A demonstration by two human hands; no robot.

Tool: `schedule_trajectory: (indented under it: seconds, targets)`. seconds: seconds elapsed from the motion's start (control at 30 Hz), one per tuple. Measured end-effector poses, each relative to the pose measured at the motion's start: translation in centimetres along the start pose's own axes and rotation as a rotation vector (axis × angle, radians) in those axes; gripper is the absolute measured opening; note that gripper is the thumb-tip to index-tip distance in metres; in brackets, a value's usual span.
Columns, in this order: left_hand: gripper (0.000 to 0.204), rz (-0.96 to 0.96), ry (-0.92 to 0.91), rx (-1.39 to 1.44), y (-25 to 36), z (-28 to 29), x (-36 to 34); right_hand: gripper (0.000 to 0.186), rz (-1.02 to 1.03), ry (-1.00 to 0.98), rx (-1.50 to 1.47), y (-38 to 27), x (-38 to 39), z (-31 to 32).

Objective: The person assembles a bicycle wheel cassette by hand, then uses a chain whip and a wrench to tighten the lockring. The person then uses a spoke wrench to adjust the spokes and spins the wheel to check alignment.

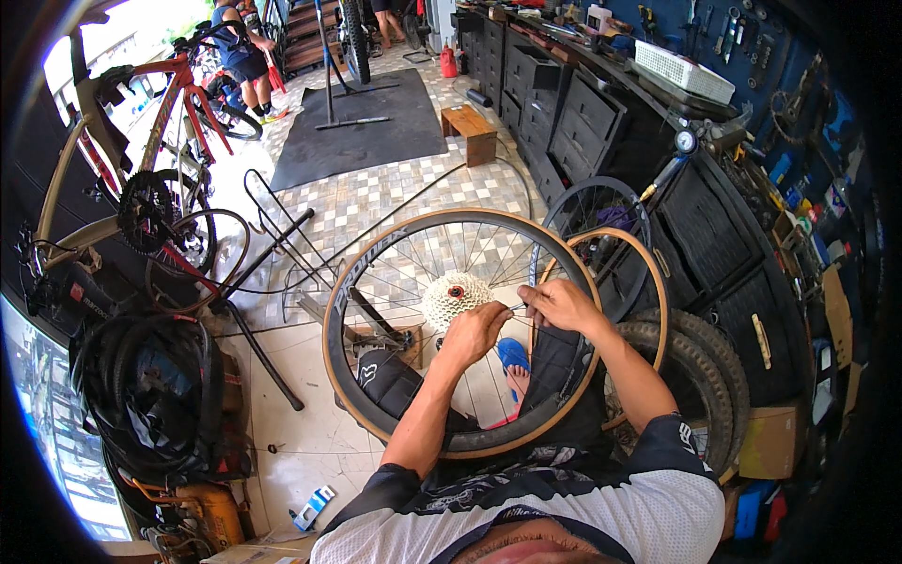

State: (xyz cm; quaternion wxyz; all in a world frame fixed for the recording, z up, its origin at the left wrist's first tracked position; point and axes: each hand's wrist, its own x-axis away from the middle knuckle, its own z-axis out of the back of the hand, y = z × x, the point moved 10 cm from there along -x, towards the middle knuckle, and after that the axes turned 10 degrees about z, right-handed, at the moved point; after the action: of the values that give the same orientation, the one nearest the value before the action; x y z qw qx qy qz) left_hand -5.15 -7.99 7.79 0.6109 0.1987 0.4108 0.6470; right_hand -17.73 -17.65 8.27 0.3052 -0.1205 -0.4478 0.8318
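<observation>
A bicycle wheel [427, 444] with a black rim, tan-sided tire and silver cassette [449, 299] is held upright-to-tilted before me, over my legs. My left hand [479, 327] is closed just right of the cassette, fingers pinched near a thin metal piece [514, 306]. My right hand [554, 303] grips that thin piece near the rim's right side; whether it is a spoke or a tool I cannot tell. A blue sandal [512, 354] on my foot shows through the spokes.
Bikes [165, 67] and coiled black tires [141, 395] are at left. A person [249, 70] stands at back left near a repair stand [329, 103]. A wooden stool [470, 132], black drawer cabinets [583, 122], a floor pump [672, 160] and spare wheels [714, 367] line the right.
</observation>
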Motion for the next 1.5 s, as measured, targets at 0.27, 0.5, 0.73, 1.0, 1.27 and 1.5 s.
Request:
schedule_trajectory:
  seconds: [0.27, 0.5, 0.73, 1.0, 1.27, 1.5]
  targets:
    - [0.018, 0.052, -0.022, 0.011, -0.4, 0.3, 0.0, 0.024, 0.226, 0.085, 0.017, -3.6, 0.9, 0.9]
    - [0.021, 0.015, -0.029, 0.036, -0.8, -0.1, -0.1, 0.025, 0.488, 0.084, -0.203, -4.3, 0.6, 0.7]
    - [0.018, 0.016, -0.044, 0.03, -0.2, -0.2, 0.0, 0.027, -0.042, 0.043, 0.096, 1.1, 0.1, 0.9]
    - [0.02, 0.037, -0.038, 0.032, -1.0, -0.4, -0.1, 0.021, 0.229, 0.083, -0.215, -1.6, 0.7, 0.8]
    - [0.018, 0.027, -0.035, 0.07, -0.8, -0.3, -0.1, 0.028, 0.328, 0.156, -0.161, -2.7, 0.7, 1.3]
    - [0.021, 0.032, -0.034, 0.042, -1.1, -0.3, -0.1, 0.031, 0.059, 0.037, -0.006, -1.1, 0.6, 1.0]
